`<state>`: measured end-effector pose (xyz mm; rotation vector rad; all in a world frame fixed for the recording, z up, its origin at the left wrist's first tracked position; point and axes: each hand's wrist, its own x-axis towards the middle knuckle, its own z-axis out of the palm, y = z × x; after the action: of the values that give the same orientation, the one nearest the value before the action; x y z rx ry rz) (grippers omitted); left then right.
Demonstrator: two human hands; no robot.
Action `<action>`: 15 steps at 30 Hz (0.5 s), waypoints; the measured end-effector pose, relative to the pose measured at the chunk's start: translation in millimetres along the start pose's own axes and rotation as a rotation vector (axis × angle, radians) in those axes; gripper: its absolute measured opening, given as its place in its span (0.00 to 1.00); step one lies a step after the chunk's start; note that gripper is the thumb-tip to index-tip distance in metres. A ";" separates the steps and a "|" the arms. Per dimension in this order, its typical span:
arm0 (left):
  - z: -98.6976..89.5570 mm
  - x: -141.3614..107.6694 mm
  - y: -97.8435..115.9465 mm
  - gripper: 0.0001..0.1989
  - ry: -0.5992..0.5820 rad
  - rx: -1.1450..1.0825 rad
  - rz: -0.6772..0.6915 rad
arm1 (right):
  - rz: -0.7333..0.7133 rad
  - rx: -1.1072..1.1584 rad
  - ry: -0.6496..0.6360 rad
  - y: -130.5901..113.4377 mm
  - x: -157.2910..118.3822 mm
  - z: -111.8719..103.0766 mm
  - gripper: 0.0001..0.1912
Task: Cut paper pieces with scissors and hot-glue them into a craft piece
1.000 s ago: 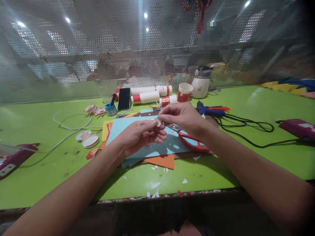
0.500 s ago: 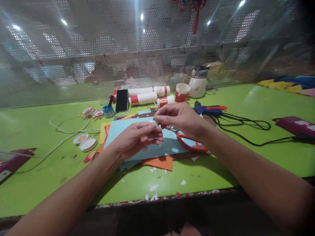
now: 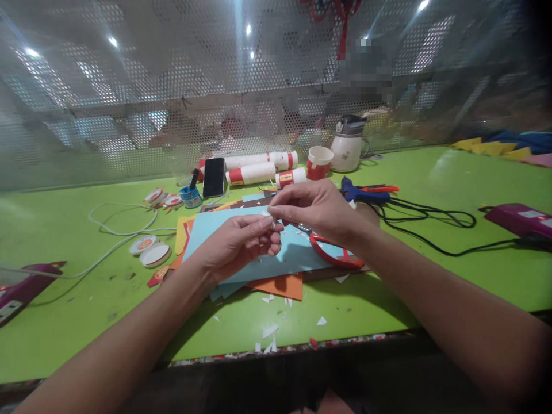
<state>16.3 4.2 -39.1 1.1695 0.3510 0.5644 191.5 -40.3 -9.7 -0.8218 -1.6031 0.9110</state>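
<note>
Above a light blue paper sheet (image 3: 211,230), my left hand (image 3: 239,241) pinches a small white piece (image 3: 273,225), apparently paper, between thumb and forefinger. Its other fingers are curled in. My right hand (image 3: 313,206) meets it from the right, thumb and forefinger closed at the same spot; whether they grip the white piece too is hidden. Red-handled scissors (image 3: 336,260) lie on the sheet below my right wrist. Orange paper (image 3: 280,284) and other coloured sheets stick out underneath.
Behind the sheets are a phone (image 3: 214,177), a blue jar (image 3: 191,196), stacked paper cups (image 3: 252,173) and a white jug (image 3: 346,149). A blue glue gun (image 3: 366,194) trails a black cord on the right. White scraps (image 3: 270,331) lie near the table's front edge.
The fingers of my left hand have curled in a little more. My right fingertips have shifted very slightly left and down. Everything else stays in place.
</note>
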 end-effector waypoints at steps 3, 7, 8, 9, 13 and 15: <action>0.4 -0.4 0.0 0.11 -0.001 -0.005 0.000 | -0.012 -0.017 -0.003 -0.5 -0.4 -0.1 0.02; 0.3 -0.4 -0.3 0.11 -0.008 0.014 -0.002 | -0.003 0.001 0.007 -2.4 -0.3 1.3 0.02; 0.1 -0.2 -0.2 0.11 -0.006 0.030 -0.001 | 0.005 0.011 0.012 -2.7 0.0 1.3 0.02; -0.1 0.0 0.0 0.12 -0.002 0.048 0.004 | 0.015 0.024 0.020 -2.6 0.4 0.9 0.02; 0.4 -0.1 2.8 0.11 0.073 0.267 0.142 | 0.063 0.065 0.073 1.8 2.8 -5.4 0.03; 2.1 -1.3 4.8 0.09 0.146 0.502 0.270 | 0.100 0.104 0.062 5.4 3.6 -9.5 0.03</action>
<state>15.3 3.2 -33.9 1.6784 0.4803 0.8297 200.4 -33.3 -11.6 -0.8553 -1.4597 1.0212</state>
